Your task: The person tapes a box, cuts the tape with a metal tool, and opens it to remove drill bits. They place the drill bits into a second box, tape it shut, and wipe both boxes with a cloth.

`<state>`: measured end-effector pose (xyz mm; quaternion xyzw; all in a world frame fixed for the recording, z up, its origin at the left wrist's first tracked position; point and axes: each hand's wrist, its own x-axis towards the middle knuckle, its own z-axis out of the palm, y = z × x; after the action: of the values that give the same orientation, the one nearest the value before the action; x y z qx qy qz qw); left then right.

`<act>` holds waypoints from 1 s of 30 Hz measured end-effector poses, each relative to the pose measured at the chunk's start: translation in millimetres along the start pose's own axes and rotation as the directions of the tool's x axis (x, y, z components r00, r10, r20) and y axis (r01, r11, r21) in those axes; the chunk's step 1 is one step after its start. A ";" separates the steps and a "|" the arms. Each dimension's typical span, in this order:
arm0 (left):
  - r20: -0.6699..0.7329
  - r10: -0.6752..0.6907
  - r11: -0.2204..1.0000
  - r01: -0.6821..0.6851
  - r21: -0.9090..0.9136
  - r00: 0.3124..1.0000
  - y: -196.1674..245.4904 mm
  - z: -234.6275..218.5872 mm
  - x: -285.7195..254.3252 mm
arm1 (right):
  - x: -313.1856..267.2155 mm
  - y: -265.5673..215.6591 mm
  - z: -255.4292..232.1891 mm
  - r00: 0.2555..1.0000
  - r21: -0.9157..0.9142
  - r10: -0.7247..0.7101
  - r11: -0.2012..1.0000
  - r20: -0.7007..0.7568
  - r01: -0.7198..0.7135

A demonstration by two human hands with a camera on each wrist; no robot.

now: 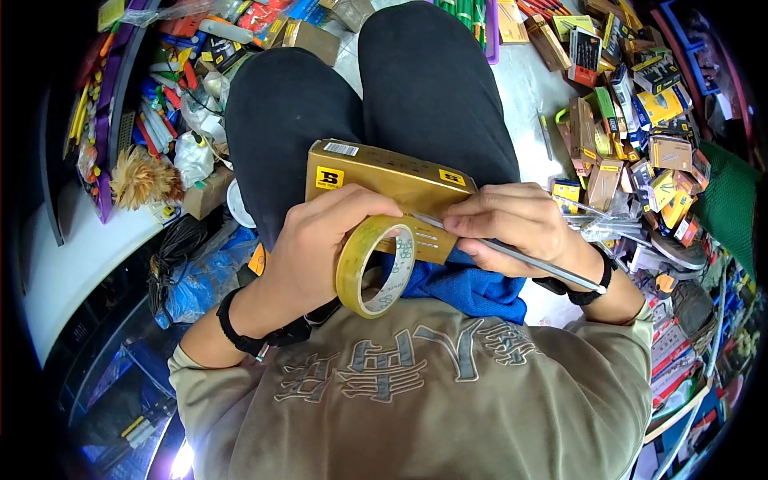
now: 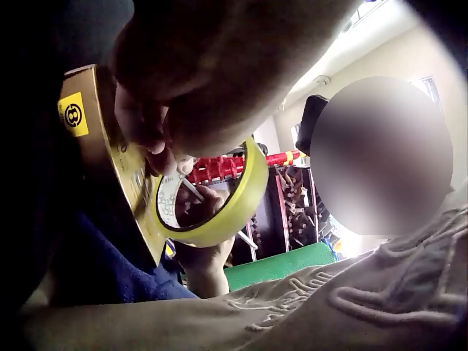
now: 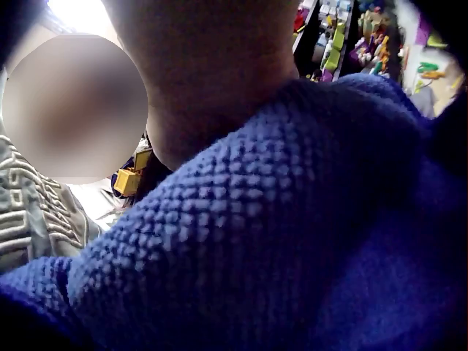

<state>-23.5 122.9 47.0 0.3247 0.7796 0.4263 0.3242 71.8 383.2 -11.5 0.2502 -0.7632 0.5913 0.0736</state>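
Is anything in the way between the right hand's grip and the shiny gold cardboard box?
Nothing visible is in the way. The right hand holds a slim silver metal tool that reaches over the shiny gold cardboard box. The yellow roll of tape in the left hand is beside the tool's tip.

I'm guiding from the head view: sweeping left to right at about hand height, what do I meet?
Brown fluffy thing, left hand, tape roll, right hand, green mesh.
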 end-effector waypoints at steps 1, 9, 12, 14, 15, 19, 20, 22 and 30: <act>-0.020 0.072 0.997 -0.071 0.044 0.997 -1.8 1.1 1.4 | -0.6 0.2 0.2 1.000 0.016 0.001 1.000 -0.009 -0.001; -0.038 0.012 0.996 -0.008 0.093 0.999 -3.4 10.3 -1.4 | 10.3 -14.3 1.0 0.806 0.576 0.591 0.665 -0.018 -0.475; -0.058 -0.009 0.998 0.012 0.061 0.998 -6.0 12.6 -1.4 | 22.7 -12.7 1.8 0.833 0.417 0.546 0.781 -0.093 -0.466; -0.082 0.026 0.999 -0.023 0.035 0.996 -8.0 13.6 -0.9 | 25.9 -11.8 5.6 0.825 0.396 0.556 0.783 -0.099 -0.480; -0.082 0.027 0.999 -0.025 0.035 0.996 -8.1 12.4 -0.2 | 27.3 -11.7 7.3 0.818 0.374 0.566 0.784 -0.105 -0.495; -0.059 0.073 0.997 -0.073 0.007 0.996 -12.7 5.9 1.1 | 38.5 -16.8 8.7 0.800 0.271 0.599 0.775 -0.024 -0.572; -0.054 0.085 0.996 -0.084 0.019 0.995 -14.2 5.8 1.2 | 42.2 -18.6 10.2 0.803 0.254 0.596 0.780 -0.025 -0.571; -0.058 0.082 0.997 -0.082 0.011 0.995 -15.0 7.4 1.8 | 47.4 -19.8 11.1 0.812 0.214 0.582 0.797 -0.028 -0.564; -0.054 0.073 0.997 -0.074 -0.007 0.996 -14.0 5.2 2.9 | 58.4 -17.3 12.2 0.803 0.271 0.595 0.779 -0.031 -0.566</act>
<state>-24.3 121.6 31.9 0.3401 0.7737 0.4500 0.2886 31.7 351.5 23.8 -0.0248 -0.7174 0.6889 -0.1004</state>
